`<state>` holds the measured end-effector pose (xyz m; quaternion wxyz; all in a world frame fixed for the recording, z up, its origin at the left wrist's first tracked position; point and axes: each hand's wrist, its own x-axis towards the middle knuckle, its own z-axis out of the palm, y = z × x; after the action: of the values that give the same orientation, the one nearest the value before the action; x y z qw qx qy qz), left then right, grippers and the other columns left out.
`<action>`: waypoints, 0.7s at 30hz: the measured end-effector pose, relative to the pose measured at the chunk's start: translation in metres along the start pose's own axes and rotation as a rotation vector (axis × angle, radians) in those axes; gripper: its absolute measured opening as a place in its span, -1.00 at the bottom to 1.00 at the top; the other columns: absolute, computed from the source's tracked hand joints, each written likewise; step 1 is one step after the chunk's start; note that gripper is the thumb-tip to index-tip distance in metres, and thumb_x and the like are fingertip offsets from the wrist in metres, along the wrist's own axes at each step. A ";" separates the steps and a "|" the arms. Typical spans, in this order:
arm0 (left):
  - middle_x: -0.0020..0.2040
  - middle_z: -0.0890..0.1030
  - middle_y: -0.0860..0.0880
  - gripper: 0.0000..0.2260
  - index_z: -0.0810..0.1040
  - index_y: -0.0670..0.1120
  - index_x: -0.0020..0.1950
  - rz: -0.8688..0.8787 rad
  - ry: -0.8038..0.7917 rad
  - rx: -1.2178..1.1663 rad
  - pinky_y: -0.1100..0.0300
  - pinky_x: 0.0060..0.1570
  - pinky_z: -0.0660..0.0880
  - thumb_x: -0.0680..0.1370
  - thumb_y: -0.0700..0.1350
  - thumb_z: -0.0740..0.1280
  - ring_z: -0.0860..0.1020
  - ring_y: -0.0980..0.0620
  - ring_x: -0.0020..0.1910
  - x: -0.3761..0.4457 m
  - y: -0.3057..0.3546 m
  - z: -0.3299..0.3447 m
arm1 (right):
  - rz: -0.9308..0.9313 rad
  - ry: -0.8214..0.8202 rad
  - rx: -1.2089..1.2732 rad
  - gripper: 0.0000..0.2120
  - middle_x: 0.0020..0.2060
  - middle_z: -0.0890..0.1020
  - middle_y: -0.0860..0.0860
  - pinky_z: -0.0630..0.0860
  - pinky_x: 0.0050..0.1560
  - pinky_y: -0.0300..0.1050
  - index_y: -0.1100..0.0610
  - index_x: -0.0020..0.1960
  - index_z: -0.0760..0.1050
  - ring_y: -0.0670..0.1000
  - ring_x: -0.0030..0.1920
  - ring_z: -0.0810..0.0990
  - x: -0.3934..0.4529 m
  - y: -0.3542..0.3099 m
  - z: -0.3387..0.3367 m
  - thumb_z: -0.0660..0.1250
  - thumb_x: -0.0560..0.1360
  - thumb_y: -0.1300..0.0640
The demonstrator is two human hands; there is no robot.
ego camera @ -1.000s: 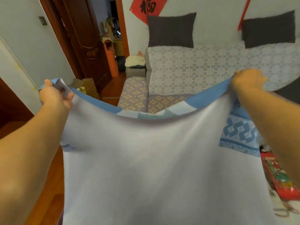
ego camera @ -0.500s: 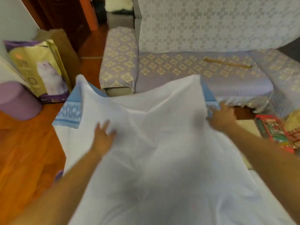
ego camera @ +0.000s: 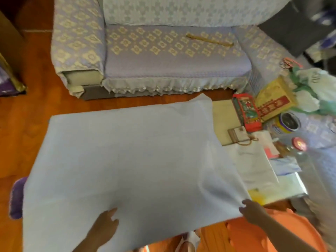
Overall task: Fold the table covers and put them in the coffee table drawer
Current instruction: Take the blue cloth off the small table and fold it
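- The table cover (ego camera: 127, 157), a pale blue-white sheet, is lying spread out flat across the middle of the view, its far edge running close to the sofa and its near edge reaching the bottom of the frame.
- The left hand (ego camera: 104, 225) is resting palm down on the cover's near part, fingers straight and a little apart, holding nothing.
- The right hand (ego camera: 251, 211) is pinching the cover's near right corner, fingers curled at the edge of the cloth.
- Whatever is bearing the cover is lying hidden beneath it, so the surface under it cannot be made out; only a strip at its right is showing, crowded with clutter.
- A flat tan packet (ego camera: 222, 122) is lying partly tucked under the cover's far right edge, with a red box (ego camera: 247, 112) just beside it and a yellow and red box (ego camera: 274, 101) beyond that.
- A round tin (ego camera: 288, 122), a red-lidded jar (ego camera: 299, 143) and white plastic bags (ego camera: 254, 166) are sitting further right; their labels are too blurred to read.
- A purple slipper (ego camera: 16, 197) is peeking out at the cover's left edge, mostly hidden.
- An orange tub (ego camera: 263, 237) is sitting near right, cut off by the frame.
- A sofa (ego camera: 172, 51) in patterned lilac covers is standing across the far side, a thin stick (ego camera: 209, 42) lying on its seat.
- The wooden floor (ego camera: 23, 124), reddish brown, is showing at left.
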<state>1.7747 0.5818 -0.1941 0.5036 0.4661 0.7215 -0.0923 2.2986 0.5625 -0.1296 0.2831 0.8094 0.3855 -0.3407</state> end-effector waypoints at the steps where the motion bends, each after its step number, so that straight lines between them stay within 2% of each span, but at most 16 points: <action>1: 0.56 0.34 -0.13 -0.53 0.33 -0.04 0.57 0.004 0.026 0.009 0.15 0.46 0.25 0.65 -0.08 0.27 0.34 -0.07 0.53 0.000 0.012 0.003 | 0.010 0.039 0.085 -0.60 0.30 0.56 0.14 0.46 0.18 -0.12 0.15 0.42 0.42 0.14 0.28 0.54 0.003 0.016 -0.007 0.23 0.62 0.03; 3: 0.53 0.41 -0.08 -0.59 0.40 0.00 0.53 0.002 0.054 0.007 0.13 0.40 0.32 0.66 -0.07 0.25 0.41 -0.10 0.47 -0.005 0.040 0.019 | 0.029 0.097 0.213 -0.62 0.22 0.60 0.21 0.49 0.05 -0.08 0.19 0.39 0.44 0.18 0.17 0.59 0.012 0.044 -0.018 0.28 0.60 0.12; 6: 0.49 0.46 -0.05 -0.65 0.49 0.07 0.45 0.006 0.043 0.005 0.12 0.34 0.37 0.65 -0.05 0.27 0.46 -0.08 0.40 -0.024 0.077 0.055 | 0.044 0.092 0.349 -0.63 0.21 0.60 0.22 0.48 0.07 -0.09 0.21 0.38 0.45 0.11 0.03 0.54 0.038 0.076 -0.021 0.25 0.60 0.16; 9: 0.44 0.49 -0.06 -0.72 0.53 0.16 0.33 -0.029 0.019 -0.009 0.14 0.24 0.40 0.63 -0.06 0.30 0.51 -0.02 0.26 -0.044 0.116 0.116 | 0.011 0.056 0.468 -0.67 0.22 0.57 0.28 0.46 0.17 -0.03 0.32 0.35 0.46 0.18 0.14 0.55 0.088 0.103 -0.018 0.16 0.65 0.20; 12: 0.34 0.53 0.01 -0.77 0.49 0.21 0.19 -0.021 0.052 -0.056 0.13 0.21 0.43 0.63 -0.11 0.30 0.53 0.01 0.21 -0.065 0.156 0.181 | -0.001 0.048 0.621 -0.69 0.06 0.56 0.19 0.41 0.18 -0.04 0.31 0.31 0.46 0.20 0.16 0.53 0.144 0.108 -0.003 0.08 0.68 0.19; 13: 0.29 0.54 0.04 -0.77 0.48 0.22 0.17 -0.019 0.043 -0.047 0.14 0.18 0.44 0.64 -0.13 0.29 0.55 0.02 0.19 -0.068 0.172 0.199 | -0.013 0.033 0.647 -0.71 0.00 0.55 0.17 0.42 0.17 -0.03 0.30 0.23 0.48 0.18 0.11 0.53 0.158 0.109 0.007 0.07 0.69 0.18; 16: 0.25 0.58 0.03 -0.75 0.50 0.22 0.15 0.016 0.031 -0.040 0.20 0.05 0.42 0.63 -0.14 0.30 0.57 0.04 0.03 -0.063 0.225 0.242 | -0.109 0.003 0.739 -0.67 -0.14 0.56 0.12 0.42 -0.06 -0.01 0.22 -0.01 0.49 0.16 -0.08 0.54 0.182 0.112 0.036 0.08 0.68 0.02; 18: 0.22 0.56 0.06 -0.77 0.52 0.18 0.17 0.094 0.041 -0.015 0.28 0.10 0.38 0.63 -0.16 0.32 0.55 0.08 0.13 -0.052 0.267 0.258 | -0.165 -0.033 0.731 -0.67 -0.14 0.59 0.08 0.44 -0.14 -0.04 0.13 -0.03 0.48 0.12 -0.13 0.57 0.189 0.118 0.046 0.11 0.64 -0.09; 21: 0.18 0.58 0.06 -0.78 0.59 0.09 0.19 0.283 0.092 0.049 0.32 0.25 0.38 0.63 -0.19 0.32 0.55 0.09 0.22 -0.022 0.348 0.264 | -0.387 -0.264 0.727 -0.74 -0.07 0.69 0.03 0.59 -0.08 0.07 0.04 0.00 0.56 0.05 -0.09 0.66 0.175 0.120 0.046 0.26 0.59 -0.14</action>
<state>2.2114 0.6007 -0.1848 0.4666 0.5790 0.6684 -0.0166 2.4638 0.5391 -0.2690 -0.0426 0.7189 0.3456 -0.6016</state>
